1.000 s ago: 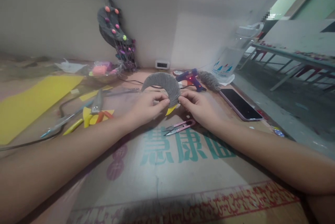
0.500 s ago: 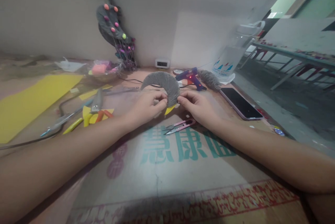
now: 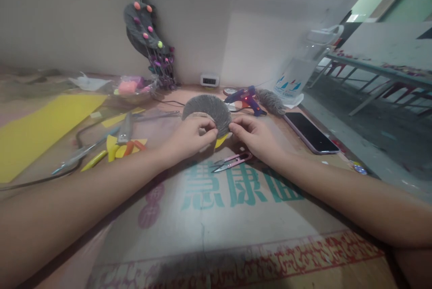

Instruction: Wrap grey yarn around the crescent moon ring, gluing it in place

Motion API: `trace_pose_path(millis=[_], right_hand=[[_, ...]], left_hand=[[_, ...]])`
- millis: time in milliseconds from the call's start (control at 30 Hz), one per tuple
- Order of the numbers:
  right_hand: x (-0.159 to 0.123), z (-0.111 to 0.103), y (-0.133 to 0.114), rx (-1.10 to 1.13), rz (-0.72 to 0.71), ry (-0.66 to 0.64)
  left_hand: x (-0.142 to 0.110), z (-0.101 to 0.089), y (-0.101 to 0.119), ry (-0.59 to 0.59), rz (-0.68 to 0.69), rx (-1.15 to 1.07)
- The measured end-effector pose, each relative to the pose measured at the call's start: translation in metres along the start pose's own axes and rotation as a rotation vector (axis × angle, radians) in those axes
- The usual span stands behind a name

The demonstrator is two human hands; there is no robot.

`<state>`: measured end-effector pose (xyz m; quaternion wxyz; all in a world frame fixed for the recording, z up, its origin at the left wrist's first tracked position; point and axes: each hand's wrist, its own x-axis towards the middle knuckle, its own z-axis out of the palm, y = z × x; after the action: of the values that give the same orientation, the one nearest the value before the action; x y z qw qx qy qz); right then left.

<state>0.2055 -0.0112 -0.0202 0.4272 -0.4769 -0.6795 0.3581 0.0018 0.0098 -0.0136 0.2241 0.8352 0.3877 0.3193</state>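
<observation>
A grey yarn-wrapped crescent (image 3: 211,108) stands on edge at the middle of the table, its yellow tip poking out low on the right. My left hand (image 3: 192,135) pinches its inner edge with fingers closed. My right hand (image 3: 253,136) grips the right end, fingers closed too. Pink thread snips (image 3: 231,162) lie on the cardboard just in front of both hands.
A blue glue gun (image 3: 245,98) and a grey yarn piece (image 3: 270,102) lie behind, a phone (image 3: 310,132) to the right. Yellow sheet (image 3: 37,129), scissors (image 3: 124,129), yellow and orange scraps (image 3: 118,149) and a cable sit left. A grey decorated ornament (image 3: 148,37) leans in the corner.
The crescent has been turned and tilted a little between my hands, showing more of its face. Both hands stay in the same place.
</observation>
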Motion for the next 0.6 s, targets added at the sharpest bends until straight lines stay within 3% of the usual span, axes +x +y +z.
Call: trace_pose_path(millis=[133, 233, 400, 533, 600], right_hand=[[0.0, -0.0001, -0.0004, -0.005, -0.013, 0.012], [-0.0008, 0.0008, -0.0018, 0.011, -0.062, 0.048], [-0.0038, 0.003, -0.0018, -0.093, -0.188, 0.041], [-0.0053, 0.0033, 0.0013, -0.195, -0.322, 0.061], [-0.0063, 0.0031, 0.0013, -0.239, -0.355, 0.055]], left_hand=[[-0.0005, -0.0006, 0.0026, 0.047, 0.032, 0.041], [-0.0018, -0.0009, 0.0068, 0.095, -0.044, -0.007], [-0.0061, 0.0, 0.009, 0.016, -0.153, -0.283], [-0.0087, 0.0017, 0.0047, -0.061, -0.041, -0.314], [-0.0084, 0.0028, 0.0022, -0.047, -0.05, -0.307]])
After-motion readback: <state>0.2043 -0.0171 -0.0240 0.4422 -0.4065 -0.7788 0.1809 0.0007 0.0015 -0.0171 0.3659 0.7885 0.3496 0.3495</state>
